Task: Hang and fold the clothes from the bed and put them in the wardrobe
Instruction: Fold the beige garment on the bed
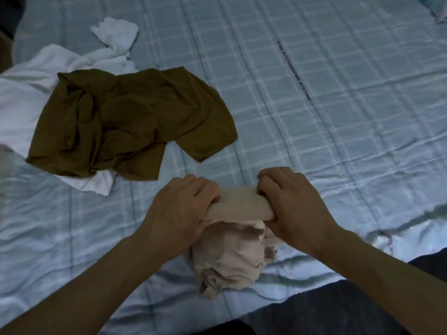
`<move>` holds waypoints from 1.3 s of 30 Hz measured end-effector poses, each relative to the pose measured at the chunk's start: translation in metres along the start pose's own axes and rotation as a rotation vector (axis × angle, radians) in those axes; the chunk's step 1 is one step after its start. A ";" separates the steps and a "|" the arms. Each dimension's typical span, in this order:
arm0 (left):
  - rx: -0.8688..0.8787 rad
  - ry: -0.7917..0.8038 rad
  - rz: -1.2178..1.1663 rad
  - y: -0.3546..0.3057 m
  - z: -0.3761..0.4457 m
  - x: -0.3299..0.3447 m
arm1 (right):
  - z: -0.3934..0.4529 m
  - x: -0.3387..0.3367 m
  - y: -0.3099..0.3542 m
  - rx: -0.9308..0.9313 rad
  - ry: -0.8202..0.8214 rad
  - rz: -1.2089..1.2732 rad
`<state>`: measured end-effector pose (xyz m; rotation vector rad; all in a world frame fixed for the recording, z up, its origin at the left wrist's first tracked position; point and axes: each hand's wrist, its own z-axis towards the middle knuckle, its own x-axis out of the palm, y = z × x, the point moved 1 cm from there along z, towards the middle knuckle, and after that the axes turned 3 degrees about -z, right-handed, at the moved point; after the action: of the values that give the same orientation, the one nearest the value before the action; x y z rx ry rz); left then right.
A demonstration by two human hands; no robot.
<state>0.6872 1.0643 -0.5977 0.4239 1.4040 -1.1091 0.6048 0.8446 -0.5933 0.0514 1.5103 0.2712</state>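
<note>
A beige garment (232, 252) hangs bunched just above the near edge of the bed. My left hand (183, 209) grips its top edge on the left, and my right hand (287, 204) grips the same edge on the right, so a band of cloth stretches between them. Further left on the bed lies a crumpled olive-brown T-shirt (125, 122). It rests on top of a white garment (31, 93) that spreads to the far left.
The bed is covered with a pale blue checked sheet (338, 117). A dark strip of floor or clothing (362, 310) shows at the bottom right, beyond the bed's near edge. Something patterned (437, 8) sits at the top right corner.
</note>
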 end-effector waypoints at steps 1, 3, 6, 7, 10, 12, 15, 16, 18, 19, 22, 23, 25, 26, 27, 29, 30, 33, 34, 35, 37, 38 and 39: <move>-0.001 0.003 -0.001 -0.006 -0.008 0.001 | -0.009 0.001 0.005 -0.013 0.013 0.014; 0.023 0.017 0.006 -0.016 -0.023 0.002 | -0.029 0.004 0.015 -0.038 0.055 0.029; 0.101 -0.012 0.027 -0.030 -0.049 0.003 | -0.059 0.010 0.032 -0.042 0.100 0.040; 0.125 -0.004 0.032 -0.034 -0.059 0.006 | -0.069 0.013 0.037 -0.034 0.105 0.041; 0.138 0.088 0.040 -0.041 -0.089 0.027 | -0.096 0.031 0.049 0.006 0.141 0.067; 0.103 0.202 0.042 -0.043 -0.105 0.041 | -0.112 0.044 0.053 0.009 0.208 0.064; 0.033 0.289 -0.039 -0.051 -0.118 0.039 | -0.130 0.049 0.060 0.053 0.238 0.093; 0.003 0.266 -0.088 -0.054 -0.119 0.034 | -0.129 0.045 0.063 0.079 0.201 0.110; -0.044 0.170 -0.143 -0.058 -0.111 0.025 | -0.119 0.038 0.065 0.136 0.096 0.124; -0.062 0.120 -0.130 -0.058 -0.104 0.024 | -0.112 0.037 0.065 0.166 0.048 0.124; -0.132 0.096 -0.004 -0.052 -0.080 0.033 | -0.086 0.047 0.070 0.212 -0.002 0.121; -0.144 0.131 0.040 -0.050 -0.073 0.040 | -0.080 0.054 0.073 0.214 0.013 0.120; -0.156 0.218 0.067 -0.046 -0.067 0.056 | -0.075 0.070 0.077 0.219 0.068 0.109; -0.163 0.249 0.055 -0.043 -0.068 0.063 | -0.075 0.078 0.075 0.221 0.094 0.094; -0.172 0.263 0.032 -0.038 -0.071 0.070 | -0.076 0.084 0.073 0.230 0.110 0.081; -0.203 0.276 -0.035 -0.027 -0.078 0.079 | -0.077 0.094 0.065 0.289 0.114 0.074; -0.222 0.275 -0.071 -0.021 -0.081 0.083 | -0.078 0.098 0.060 0.335 0.113 0.081; -0.271 0.291 -0.100 -0.009 -0.089 0.093 | -0.079 0.106 0.054 0.416 0.110 0.105; -0.280 0.300 -0.088 -0.008 -0.089 0.095 | -0.080 0.108 0.053 0.415 0.104 0.107; -0.287 0.309 -0.080 -0.007 -0.089 0.096 | -0.079 0.109 0.052 0.411 0.097 0.109; -0.294 0.329 -0.073 -0.007 -0.085 0.094 | -0.078 0.110 0.051 0.401 0.098 0.114; -0.295 0.337 -0.063 -0.007 -0.083 0.092 | -0.078 0.109 0.050 0.394 0.103 0.111; -0.294 0.338 -0.053 -0.008 -0.081 0.088 | -0.077 0.108 0.048 0.386 0.108 0.111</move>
<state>0.6181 1.0946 -0.6907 0.3734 1.8553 -0.8796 0.5253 0.9032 -0.6940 0.4344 1.6525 0.0678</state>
